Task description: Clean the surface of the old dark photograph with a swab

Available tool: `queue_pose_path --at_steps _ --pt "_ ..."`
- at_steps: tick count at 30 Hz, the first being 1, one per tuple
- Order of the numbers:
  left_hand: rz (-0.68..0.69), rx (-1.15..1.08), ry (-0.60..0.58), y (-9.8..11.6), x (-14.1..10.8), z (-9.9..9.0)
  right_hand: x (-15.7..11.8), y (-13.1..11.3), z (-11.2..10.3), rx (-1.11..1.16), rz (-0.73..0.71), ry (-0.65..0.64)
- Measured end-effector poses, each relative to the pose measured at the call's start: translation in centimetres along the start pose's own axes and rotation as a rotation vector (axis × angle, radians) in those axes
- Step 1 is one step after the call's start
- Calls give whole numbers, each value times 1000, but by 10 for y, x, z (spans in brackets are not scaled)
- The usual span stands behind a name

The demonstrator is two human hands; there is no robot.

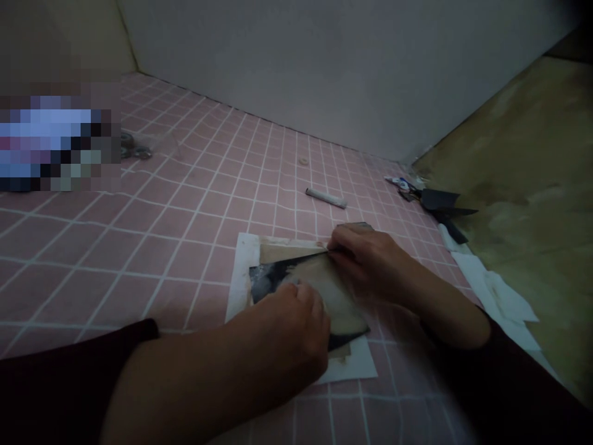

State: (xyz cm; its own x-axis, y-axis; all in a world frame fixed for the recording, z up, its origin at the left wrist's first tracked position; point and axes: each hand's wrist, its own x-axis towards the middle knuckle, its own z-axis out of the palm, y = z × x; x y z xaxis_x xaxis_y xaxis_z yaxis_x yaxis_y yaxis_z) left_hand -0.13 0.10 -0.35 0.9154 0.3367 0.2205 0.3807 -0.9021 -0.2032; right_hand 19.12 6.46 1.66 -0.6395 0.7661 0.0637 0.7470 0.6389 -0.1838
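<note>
A flexible sheet point(303, 275), dark at its edges and pale in the middle, lies on a tan card point(287, 251). The card rests on a larger white paper sheet point(243, 272). My left hand point(287, 327) is curled over the sheet's lower left part, and its fingers press into the pale area. My right hand point(365, 259) is at the sheet's upper right, with the fingertips pinched at its thin dark edge. A dark flat object point(360, 225) shows just beyond my right hand, mostly hidden. My hands and forearms cover much of the sheet.
A pink grid-lined surface point(185, 210) meets a grey wall point(324, 62) at the back. A white stick point(325, 198), black scissors point(440, 204), a small tube point(401, 184) and white tissue point(491, 296) lie to the far right. An olive-brown surface point(519, 185) borders it.
</note>
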Motion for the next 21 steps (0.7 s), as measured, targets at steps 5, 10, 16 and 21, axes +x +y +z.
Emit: queue_pose_path --at_steps 5,10,16,21 --pt "-19 11 3 -1 1 1 2 -6 5 57 -81 -22" --pt "10 12 7 0 0 1 1 3 -1 48 -25 -5" --pt "-23 4 10 0 0 0 3 2 1 158 -124 -14" --pt "7 -11 4 0 0 1 3 7 1 115 -46 4"
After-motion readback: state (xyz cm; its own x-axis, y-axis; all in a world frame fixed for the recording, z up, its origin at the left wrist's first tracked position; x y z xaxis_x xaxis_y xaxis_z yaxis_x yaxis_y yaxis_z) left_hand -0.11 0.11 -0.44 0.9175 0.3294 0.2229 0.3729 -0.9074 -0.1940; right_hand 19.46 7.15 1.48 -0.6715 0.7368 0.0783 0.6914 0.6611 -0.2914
